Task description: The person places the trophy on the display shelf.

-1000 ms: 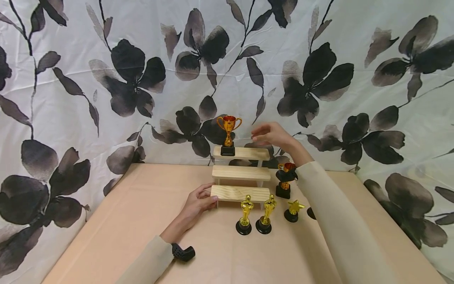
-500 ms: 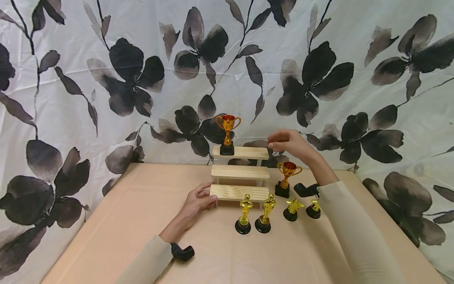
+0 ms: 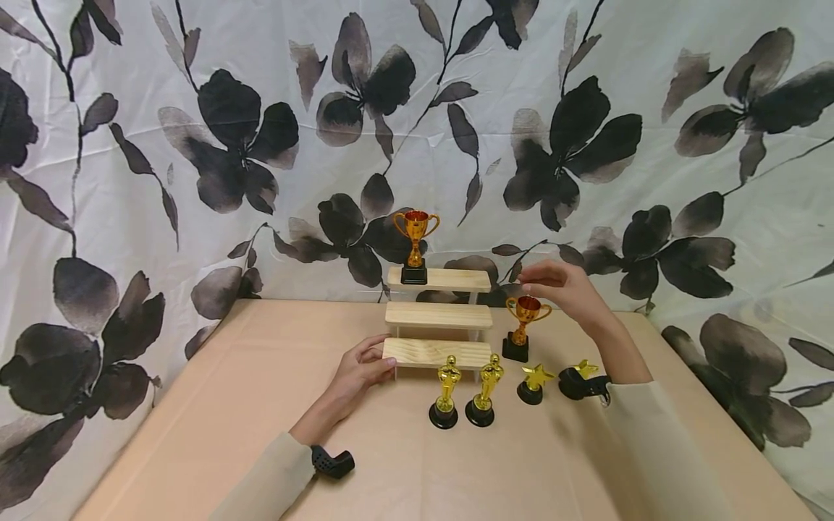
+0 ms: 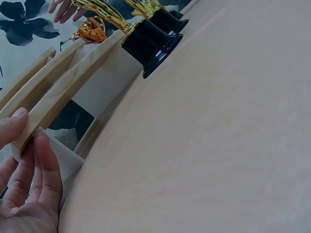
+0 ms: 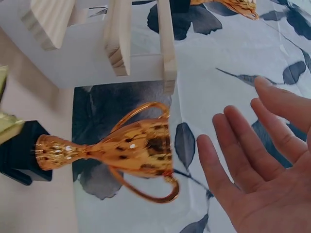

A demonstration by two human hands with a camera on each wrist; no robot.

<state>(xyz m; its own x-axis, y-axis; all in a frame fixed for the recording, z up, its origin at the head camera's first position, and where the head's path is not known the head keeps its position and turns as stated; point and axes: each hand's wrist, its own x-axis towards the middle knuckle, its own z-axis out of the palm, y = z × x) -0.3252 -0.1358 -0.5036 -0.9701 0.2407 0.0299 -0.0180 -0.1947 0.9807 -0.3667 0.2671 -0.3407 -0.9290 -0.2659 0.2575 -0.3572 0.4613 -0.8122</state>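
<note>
Head view, from the left: a pale sleeve (image 3: 267, 474) with a black wrist device (image 3: 332, 463) runs up over the peach bench (image 3: 215, 391) to the left hand (image 3: 352, 373). That hand is clamped on the left end of the lowest board of a three-step wooden stand (image 3: 438, 315); the left wrist view shows its thumb over the board and fingertips beneath. At the left of the top step, an orange-gold cup trophy (image 3: 415, 250) stands upright on its black base. In front of the lowest step, two gold statuettes stand side by side on round black bases, the left statuette (image 3: 446, 394) and the right statuette (image 3: 484, 396). Just right of the stand, a second cup trophy (image 3: 521, 325) is upright on the bench, with a gold star trophy (image 3: 531, 389) in front of it and slightly right. The right hand (image 3: 563, 289) hangs beside and above the second cup's rim, fingers apart and holding nothing; the right wrist view shows a gap between fingertips and rim. Farthest right, another gold-topped trophy (image 3: 586, 368) is partly hidden by the right wrist's device (image 3: 573, 383).
</note>
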